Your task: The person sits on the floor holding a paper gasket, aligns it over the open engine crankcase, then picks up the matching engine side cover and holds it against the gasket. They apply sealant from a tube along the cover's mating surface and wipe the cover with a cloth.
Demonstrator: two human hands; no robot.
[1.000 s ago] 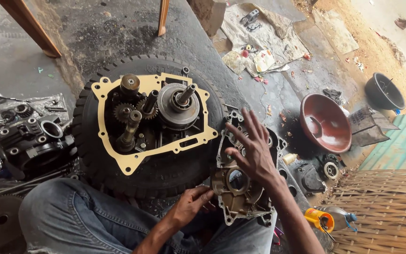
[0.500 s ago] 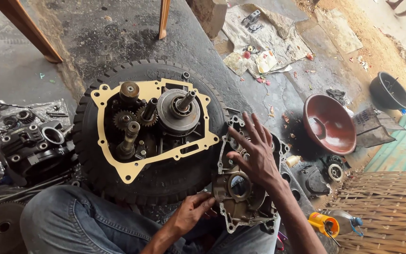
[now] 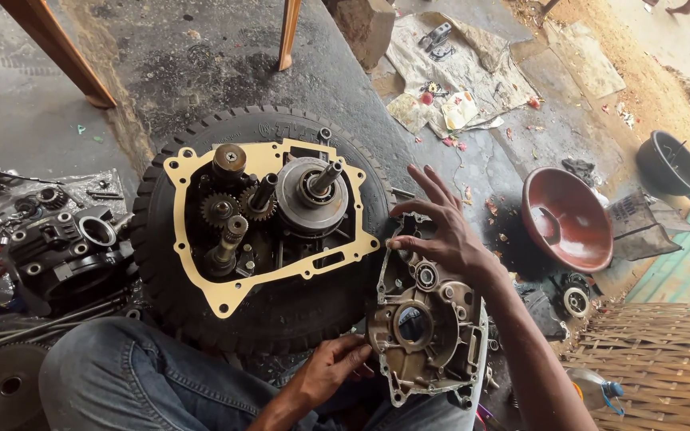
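Sitting close against the knees in blue jeans [image 3: 121, 383], the metal crankcase cover [image 3: 429, 327] lies with its hollow inner side up, its left edge just beside the black tyre [image 3: 281, 319] and little free floor around it. It is a grimy, tan casting with a large round opening, a small bearing seat and bolt holes along its rim. The left hand [image 3: 333, 367] grips its lower left edge, fingers curled onto the rim. The right hand [image 3: 441, 231] rests over its upper end, fingers spread wide. On the tyre sits an open engine case [image 3: 273, 215] with gears, shafts and a pale gasket. Farther right lie a reddish bowl [image 3: 569, 219] and a dark bucket [image 3: 672, 164].
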